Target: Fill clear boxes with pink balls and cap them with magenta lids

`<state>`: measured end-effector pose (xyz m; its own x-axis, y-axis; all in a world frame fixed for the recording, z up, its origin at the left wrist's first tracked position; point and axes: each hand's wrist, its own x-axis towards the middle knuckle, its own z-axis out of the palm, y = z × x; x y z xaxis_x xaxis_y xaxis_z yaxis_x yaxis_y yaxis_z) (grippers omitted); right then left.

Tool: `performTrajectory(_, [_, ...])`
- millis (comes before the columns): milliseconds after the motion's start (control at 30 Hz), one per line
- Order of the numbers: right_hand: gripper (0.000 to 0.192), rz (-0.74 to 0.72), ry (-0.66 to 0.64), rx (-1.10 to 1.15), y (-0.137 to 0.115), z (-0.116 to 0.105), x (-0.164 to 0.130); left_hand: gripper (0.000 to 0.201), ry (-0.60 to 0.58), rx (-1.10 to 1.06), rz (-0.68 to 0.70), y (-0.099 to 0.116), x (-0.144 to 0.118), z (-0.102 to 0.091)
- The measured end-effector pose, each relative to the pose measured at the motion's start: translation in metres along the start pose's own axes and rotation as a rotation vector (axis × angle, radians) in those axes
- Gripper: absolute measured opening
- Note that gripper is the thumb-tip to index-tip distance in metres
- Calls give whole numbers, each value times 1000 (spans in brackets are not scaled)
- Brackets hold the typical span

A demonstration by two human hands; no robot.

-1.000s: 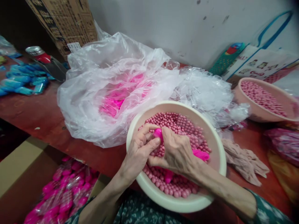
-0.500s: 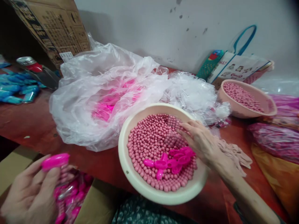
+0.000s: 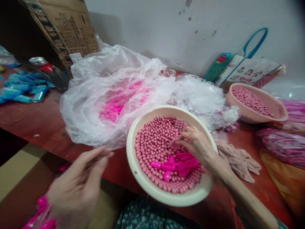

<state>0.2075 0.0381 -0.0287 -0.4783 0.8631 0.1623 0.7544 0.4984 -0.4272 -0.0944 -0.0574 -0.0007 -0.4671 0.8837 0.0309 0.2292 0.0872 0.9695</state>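
Observation:
A cream bowl (image 3: pixel 133 156) full of pink beads (image 3: pixel 154 136) sits at the table's front edge. Several bright pink plastic pieces, hollow and spoon-like (image 3: pixel 183 165), lie on the beads. Over the bowl's right side, my right hand (image 3: pixel 196 144) has its fingers curled in a pinch on a clear plastic piece (image 3: pixel 179 124), whose exact shape is hard to make out. My left hand (image 3: pixel 78 181) is to the left of the bowl, slightly blurred, fingers stretched out and thumb apart, with nothing visible in it. Below it, pink filled pieces (image 3: pixel 43 203) lie in an open carton (image 3: pixel 21 171).
Behind the bowl lies a plastic bag (image 3: pixel 81 114) with pink pieces inside, beside a pile of clear plastic parts (image 3: pixel 197 95). A second bead bowl (image 3: pixel 254 117) stands right, near a beige cloth (image 3: pixel 238 159). Blue pieces (image 3: pixel 21 86) and a cardboard box (image 3: pixel 66 28) are left.
My left hand has let go of the bright pink piece and moved right and up toward the bowl. My right hand's fingers have curled in closer over the beads.

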Motion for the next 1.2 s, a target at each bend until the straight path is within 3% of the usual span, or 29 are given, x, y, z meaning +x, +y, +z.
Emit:
performTrajectory(33, [16,28,-1,29,-5,-5,3,27,-53,14,46,9,0,22])
performTrajectory(67, [18,56,-2,69,-10,-9,5,25,-189,-21,48,16,0,43])
performTrajectory(167, [21,80,-17,201,-27,-17,9,42,-597,-134,20,23,2,92])
performTrajectory(233, [23,67,-43,295,-35,-20,11,39,-761,-176,13,21,5,109])
performTrajectory(333, [31,140,-16,388,-41,-23,11,28,-869,-278,-106,18,7,115])
performTrajectory(400, [25,169,-7,351,-42,-25,4,26,-855,-360,-246,18,8,112])
performTrajectory(467, [12,97,-116,283,-43,-22,-9,26,-820,-427,-346,18,8,108])
performTrajectory(567, [23,-51,-300,201,-47,-7,-35,28,-814,-527,-391,16,8,105])
performTrajectory(700, [36,-124,-183,156,-51,20,-52,29,-784,-592,-407,13,8,106])
performTrajectory(767, [25,-61,-106,205,-50,25,-46,27,-751,-613,-413,14,9,106])
performTrajectory(867, [8,97,-98,291,-44,20,-30,23,-686,-651,-402,16,9,107])
performTrajectory(1000, [12,248,-132,432,-38,6,-17,19,-606,-692,-390,17,10,107])
performTrajectory(1200, [25,497,-128,912,-43,3,-15,19,-580,-675,-384,17,10,108])
